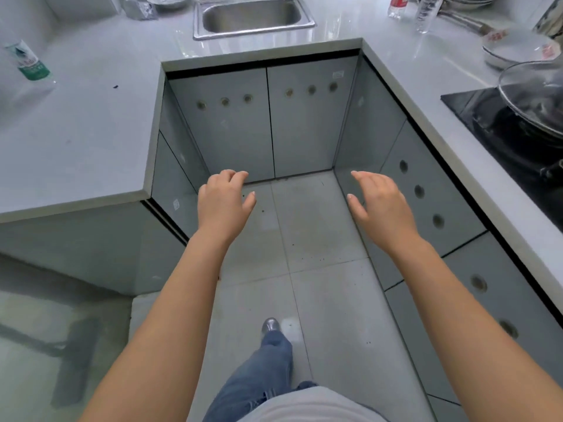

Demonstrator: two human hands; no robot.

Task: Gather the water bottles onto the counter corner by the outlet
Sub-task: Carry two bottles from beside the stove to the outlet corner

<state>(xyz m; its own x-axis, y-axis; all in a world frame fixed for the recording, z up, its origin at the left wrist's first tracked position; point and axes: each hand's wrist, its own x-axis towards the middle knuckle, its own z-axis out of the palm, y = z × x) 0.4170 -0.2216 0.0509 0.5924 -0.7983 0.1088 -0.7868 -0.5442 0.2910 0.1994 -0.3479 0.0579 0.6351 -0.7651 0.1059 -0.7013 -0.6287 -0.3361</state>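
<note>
A clear water bottle with a green label stands on the left counter near the wall. At the far right of the back counter stand a red-labelled bottle and, beside it, a clear bottle with a pale label. My left hand and my right hand hover over the floor between the counters, both empty with fingers spread. No outlet is in view.
A steel sink sits in the back counter. A stack of white bowls and a lidded wok on a black hob fill the right counter. Grey cabinets line the U-shaped counter; my leg stands on the tiled floor.
</note>
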